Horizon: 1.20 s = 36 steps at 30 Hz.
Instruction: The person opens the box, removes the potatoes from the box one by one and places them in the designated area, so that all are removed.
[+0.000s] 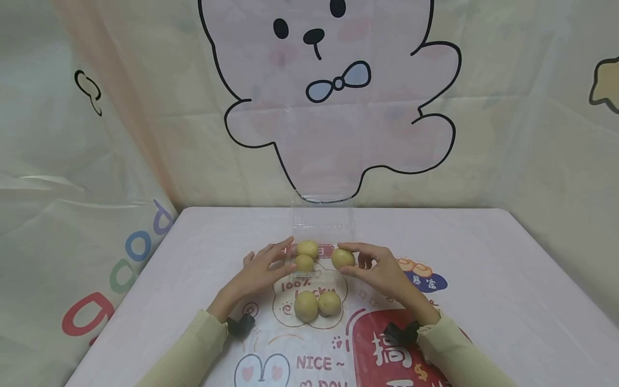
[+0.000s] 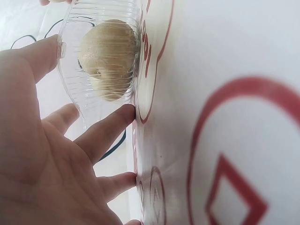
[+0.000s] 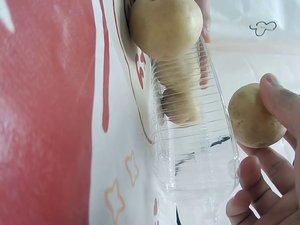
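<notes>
The potato (image 1: 343,258) sits between thumb and fingers of the right grip (image 1: 379,267), raised over the right end of the clear plastic box (image 3: 201,168), which stands in from the far edge of the bench (image 1: 483,258), roughly midway between its far corners. The left grip (image 1: 261,270) spreads against the box's left end, clasping nothing. Two potatoes (image 1: 304,263) lie inside toward the left; two loose potatoes (image 1: 306,306) rest farther from the far edge. A straight drop into the right end seems best, letting go only at the floor; light, unsqueezed steadying should stop the thin plastic flexing.
</notes>
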Each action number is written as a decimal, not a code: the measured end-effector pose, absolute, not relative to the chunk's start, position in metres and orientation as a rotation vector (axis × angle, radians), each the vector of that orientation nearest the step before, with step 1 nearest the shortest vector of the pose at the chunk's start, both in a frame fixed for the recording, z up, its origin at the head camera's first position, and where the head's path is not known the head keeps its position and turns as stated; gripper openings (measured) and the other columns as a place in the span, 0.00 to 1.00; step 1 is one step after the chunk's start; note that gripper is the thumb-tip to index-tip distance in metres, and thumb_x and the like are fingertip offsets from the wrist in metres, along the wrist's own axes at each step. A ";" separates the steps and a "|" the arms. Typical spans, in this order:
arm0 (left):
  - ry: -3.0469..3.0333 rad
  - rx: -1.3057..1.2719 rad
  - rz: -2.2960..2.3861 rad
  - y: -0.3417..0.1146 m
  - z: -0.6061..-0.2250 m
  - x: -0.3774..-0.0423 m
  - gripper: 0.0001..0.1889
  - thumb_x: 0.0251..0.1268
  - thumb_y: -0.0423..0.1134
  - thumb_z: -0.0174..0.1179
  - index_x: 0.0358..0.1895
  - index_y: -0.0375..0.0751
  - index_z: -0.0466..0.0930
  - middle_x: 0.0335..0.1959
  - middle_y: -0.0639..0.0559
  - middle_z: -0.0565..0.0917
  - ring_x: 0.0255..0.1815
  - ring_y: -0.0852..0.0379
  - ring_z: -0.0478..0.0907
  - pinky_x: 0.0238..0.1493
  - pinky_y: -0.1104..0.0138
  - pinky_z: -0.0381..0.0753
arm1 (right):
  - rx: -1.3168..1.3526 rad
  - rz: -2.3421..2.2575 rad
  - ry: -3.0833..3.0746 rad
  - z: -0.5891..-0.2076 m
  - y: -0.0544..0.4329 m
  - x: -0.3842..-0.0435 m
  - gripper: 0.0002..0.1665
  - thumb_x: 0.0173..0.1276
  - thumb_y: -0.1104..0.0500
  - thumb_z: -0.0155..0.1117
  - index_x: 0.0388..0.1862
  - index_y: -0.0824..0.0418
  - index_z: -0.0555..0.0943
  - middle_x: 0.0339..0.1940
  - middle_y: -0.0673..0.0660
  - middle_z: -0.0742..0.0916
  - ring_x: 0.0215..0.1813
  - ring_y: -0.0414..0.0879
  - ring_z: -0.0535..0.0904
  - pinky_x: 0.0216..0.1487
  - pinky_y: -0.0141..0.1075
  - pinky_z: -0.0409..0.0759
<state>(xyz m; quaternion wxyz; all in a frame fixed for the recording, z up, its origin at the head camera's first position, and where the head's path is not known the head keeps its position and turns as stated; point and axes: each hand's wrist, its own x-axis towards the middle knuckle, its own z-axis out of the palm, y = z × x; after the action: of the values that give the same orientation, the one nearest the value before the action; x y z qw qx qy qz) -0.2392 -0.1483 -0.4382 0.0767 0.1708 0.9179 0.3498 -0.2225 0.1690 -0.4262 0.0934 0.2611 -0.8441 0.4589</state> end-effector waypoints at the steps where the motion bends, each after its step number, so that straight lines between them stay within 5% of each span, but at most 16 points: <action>1: 2.752 0.511 1.047 -0.148 -0.438 -0.240 0.38 0.71 0.67 0.53 0.81 0.71 0.51 0.71 0.50 0.78 0.85 0.42 0.47 0.78 0.33 0.30 | 0.779 1.363 -2.502 -0.426 0.169 -0.222 0.29 0.62 0.53 0.78 0.62 0.52 0.84 0.31 0.50 0.84 0.30 0.39 0.74 0.31 0.30 0.73; 13: 2.766 0.515 1.040 -0.148 -0.440 -0.240 0.38 0.71 0.66 0.54 0.81 0.69 0.52 0.70 0.49 0.78 0.85 0.41 0.50 0.78 0.32 0.30 | 0.827 1.361 -2.496 -0.424 0.167 -0.219 0.28 0.62 0.54 0.78 0.62 0.50 0.84 0.28 0.44 0.82 0.29 0.39 0.73 0.28 0.30 0.72; 36: 2.765 0.513 1.036 -0.148 -0.439 -0.241 0.38 0.72 0.65 0.54 0.81 0.69 0.52 0.71 0.49 0.78 0.83 0.43 0.54 0.78 0.33 0.31 | 0.937 1.397 -2.501 -0.419 0.158 -0.208 0.28 0.62 0.55 0.77 0.63 0.53 0.84 0.28 0.46 0.82 0.24 0.37 0.71 0.21 0.30 0.71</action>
<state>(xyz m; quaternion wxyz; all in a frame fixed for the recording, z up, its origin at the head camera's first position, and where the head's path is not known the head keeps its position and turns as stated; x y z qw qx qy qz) -0.2407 -0.1479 -0.4393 0.0723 0.1707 0.9201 0.3449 -0.2084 0.1583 -0.4195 0.0638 0.3101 -0.8282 0.4625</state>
